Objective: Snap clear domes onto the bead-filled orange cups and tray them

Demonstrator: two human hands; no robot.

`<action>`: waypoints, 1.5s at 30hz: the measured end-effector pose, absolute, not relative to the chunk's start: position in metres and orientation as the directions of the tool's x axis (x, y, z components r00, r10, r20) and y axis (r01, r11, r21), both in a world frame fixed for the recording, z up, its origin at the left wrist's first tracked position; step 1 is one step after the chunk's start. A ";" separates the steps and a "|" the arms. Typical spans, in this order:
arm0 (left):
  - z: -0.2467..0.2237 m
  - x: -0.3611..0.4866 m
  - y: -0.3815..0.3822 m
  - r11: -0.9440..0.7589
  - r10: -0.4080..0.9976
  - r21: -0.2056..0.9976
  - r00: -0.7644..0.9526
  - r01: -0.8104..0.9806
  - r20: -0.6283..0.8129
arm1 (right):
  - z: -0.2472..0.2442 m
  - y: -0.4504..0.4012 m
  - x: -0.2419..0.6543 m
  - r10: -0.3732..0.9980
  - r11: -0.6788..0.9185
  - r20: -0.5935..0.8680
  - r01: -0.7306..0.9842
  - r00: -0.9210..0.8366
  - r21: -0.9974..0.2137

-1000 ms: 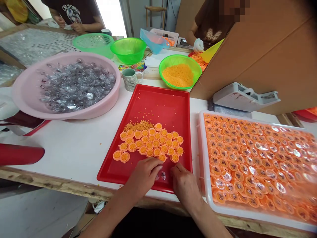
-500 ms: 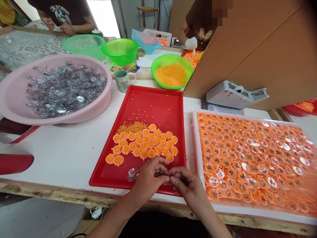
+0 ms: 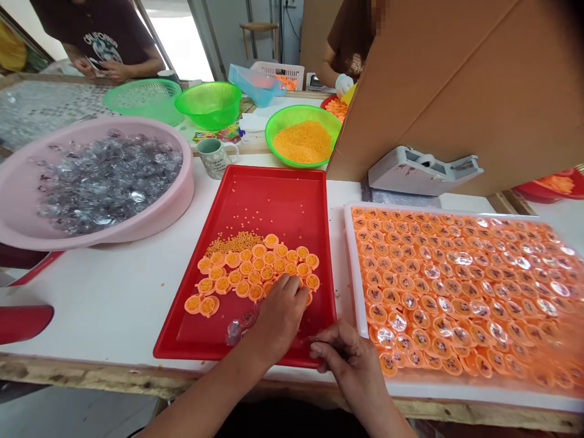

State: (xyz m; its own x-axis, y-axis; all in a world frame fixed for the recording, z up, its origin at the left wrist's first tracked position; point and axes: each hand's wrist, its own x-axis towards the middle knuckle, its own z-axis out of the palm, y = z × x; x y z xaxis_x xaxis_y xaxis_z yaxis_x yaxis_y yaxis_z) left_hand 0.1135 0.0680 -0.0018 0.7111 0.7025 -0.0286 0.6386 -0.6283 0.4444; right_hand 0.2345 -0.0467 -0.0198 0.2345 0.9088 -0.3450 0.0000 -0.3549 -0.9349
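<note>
Left hand [image 3: 280, 313], grip hidden, has parted from right hand [image 3: 351, 356], which pinches a small clear piece [image 3: 314, 339]. Filled box [image 3: 456, 392] lies at three o'clock, pink basin [image 3: 150, 226] at ten — red tray [image 3: 274, 188] between, left hand blocking orange cups [image 3: 246, 267] at its four o'clock.

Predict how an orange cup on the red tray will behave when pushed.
The orange cup probably slides, not rolls, given its broad saucer-like base. Its plastic look suggests it's stiff and light. Tipped, its open top might spill yellow bits.
</note>
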 end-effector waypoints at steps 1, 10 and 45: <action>-0.001 0.115 0.067 -0.633 0.697 0.441 0.716 0.636 -0.032 | -0.019 -0.047 0.236 0.912 -0.341 -0.328 0.015 0.246 -0.940; 0.006 0.100 0.047 -0.089 0.818 0.847 0.523 0.524 -0.238 | -0.009 -0.038 0.252 0.892 -0.359 -0.407 -0.238 0.198 -0.903; 0.009 0.089 0.024 0.084 0.875 0.995 0.475 0.045 -0.096 | -0.010 -0.042 0.233 0.938 -0.056 0.099 0.427 0.332 -0.903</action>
State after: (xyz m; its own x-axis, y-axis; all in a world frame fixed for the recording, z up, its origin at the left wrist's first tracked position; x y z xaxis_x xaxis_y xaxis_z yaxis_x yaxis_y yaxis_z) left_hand 0.0889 0.0237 0.0087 0.4750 0.8748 -0.0955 0.0452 0.0842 0.9954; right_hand 0.2328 -0.0424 -0.0095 0.3317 0.9381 0.0993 0.4270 -0.0555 -0.9025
